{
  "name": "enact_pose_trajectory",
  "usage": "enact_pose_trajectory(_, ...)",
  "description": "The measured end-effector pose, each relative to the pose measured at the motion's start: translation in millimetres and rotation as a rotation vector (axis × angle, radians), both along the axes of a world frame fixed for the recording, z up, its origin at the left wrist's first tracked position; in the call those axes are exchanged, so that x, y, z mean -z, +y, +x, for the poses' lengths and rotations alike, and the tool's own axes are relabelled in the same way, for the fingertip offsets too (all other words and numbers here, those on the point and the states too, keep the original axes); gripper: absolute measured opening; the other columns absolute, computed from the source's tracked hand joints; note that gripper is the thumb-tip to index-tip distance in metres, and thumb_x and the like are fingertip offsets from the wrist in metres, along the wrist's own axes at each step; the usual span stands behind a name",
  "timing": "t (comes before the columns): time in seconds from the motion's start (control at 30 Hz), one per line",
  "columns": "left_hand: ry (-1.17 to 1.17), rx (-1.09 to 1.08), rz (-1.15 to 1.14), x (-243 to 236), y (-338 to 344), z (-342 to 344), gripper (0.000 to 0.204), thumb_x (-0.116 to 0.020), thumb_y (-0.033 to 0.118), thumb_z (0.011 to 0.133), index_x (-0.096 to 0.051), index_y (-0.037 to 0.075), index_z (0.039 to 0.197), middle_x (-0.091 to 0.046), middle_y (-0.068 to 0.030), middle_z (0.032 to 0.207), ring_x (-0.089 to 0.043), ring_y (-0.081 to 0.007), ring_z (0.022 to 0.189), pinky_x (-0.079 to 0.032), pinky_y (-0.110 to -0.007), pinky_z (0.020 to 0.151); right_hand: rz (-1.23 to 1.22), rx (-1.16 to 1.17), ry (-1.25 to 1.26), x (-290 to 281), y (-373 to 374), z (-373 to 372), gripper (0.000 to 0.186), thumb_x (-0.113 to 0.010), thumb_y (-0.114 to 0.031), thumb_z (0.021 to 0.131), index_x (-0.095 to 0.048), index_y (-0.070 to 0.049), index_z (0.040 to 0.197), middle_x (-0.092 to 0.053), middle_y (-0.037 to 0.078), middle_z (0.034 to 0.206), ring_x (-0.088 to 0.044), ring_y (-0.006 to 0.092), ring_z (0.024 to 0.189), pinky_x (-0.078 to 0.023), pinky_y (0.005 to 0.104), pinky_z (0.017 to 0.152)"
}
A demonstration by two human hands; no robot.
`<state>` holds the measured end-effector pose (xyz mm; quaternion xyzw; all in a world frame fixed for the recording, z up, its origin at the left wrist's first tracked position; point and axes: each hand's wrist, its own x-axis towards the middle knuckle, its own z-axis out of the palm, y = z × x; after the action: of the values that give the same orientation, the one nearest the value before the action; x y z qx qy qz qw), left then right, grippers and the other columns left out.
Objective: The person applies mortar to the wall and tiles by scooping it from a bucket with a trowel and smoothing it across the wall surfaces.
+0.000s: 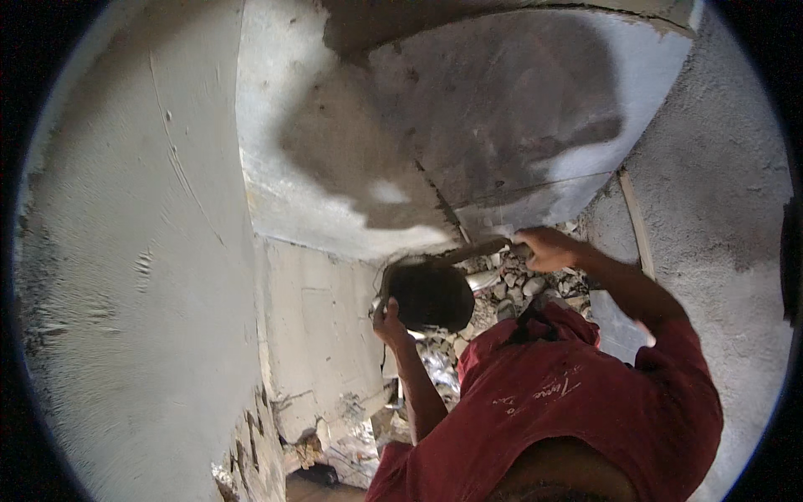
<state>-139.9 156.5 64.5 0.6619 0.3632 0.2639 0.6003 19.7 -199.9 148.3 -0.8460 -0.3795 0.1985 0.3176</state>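
In front of my body is a round black basin [431, 297], its dark inside facing up. My left hand [391, 325] grips its near-left rim, with the thumb over the edge. My right hand [548, 248] is closed around the end of a long, narrow, mud-coloured tool [475, 250]. The tool lies along the far-right rim of the basin, close to the foot of the plastered wall [502, 100]. Its exact kind is too unclear to tell, and so is what is inside the basin.
Rubble and stones [531, 284] cover the floor around my feet. A smooth plastered wall [159, 251] rises on the left and a rough grey wall [719, 234] on the right. A wooden strip [637, 222] leans on the right. Broken masonry [259, 443] lies at the lower left.
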Motion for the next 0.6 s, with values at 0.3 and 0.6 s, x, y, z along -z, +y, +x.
enact_pose_trajectory(0.3, -0.054, 0.178, 0.019, -122.2, -37.4, 46.9, 0.041, -0.072, 0.022, 0.084, -0.064, -0.007, 0.111, -0.065, -0.0096, 0.093, -0.059, -0.0161, 0.082, -0.047, -0.028, 0.077, -0.063, 0.039, -0.427, 29.6, 15.2, -25.1, 0.044, -0.059, -0.006, 0.072, -0.055, 0.0, 0.115, -0.053, 0.021, 0.113, -0.058, 0.0366, 0.097, -0.049, 0.0482, 0.081)
enact_pose_trajectory(0.6, -0.229, 0.29, 0.007, -164.4, -64.9, 67.3, 0.041, -0.075, 0.024, 0.082, -0.066, -0.007, 0.107, -0.049, 0.0041, 0.072, -0.042, -0.0061, 0.066, -0.033, -0.02, 0.061, -0.065, 0.15, -0.837, -24.6, 29.7, -7.9, 0.037, -0.062, -0.009, 0.073, -0.055, -0.007, 0.109, -0.051, 0.016, 0.106, -0.057, 0.0335, 0.093, -0.046, 0.0454, 0.079)
